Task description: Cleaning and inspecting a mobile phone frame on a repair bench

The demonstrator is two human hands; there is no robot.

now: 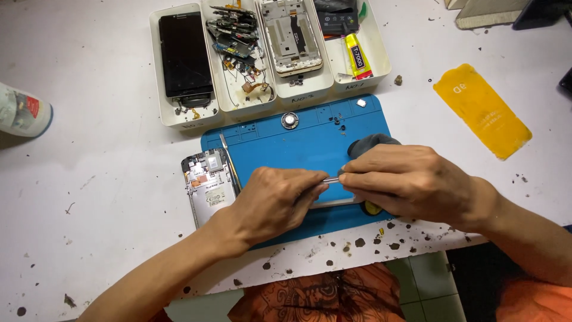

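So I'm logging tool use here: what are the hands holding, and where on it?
Both hands, left and right, pinch a thin metal tool between them, one at each end; only its middle shows. What kind of tool it is cannot be told.

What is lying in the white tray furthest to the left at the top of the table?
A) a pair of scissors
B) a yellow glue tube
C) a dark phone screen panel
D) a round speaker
C: the leftmost white tray holds a flat dark phone screen panel, while the yellow glue tube lies in the tray furthest right.
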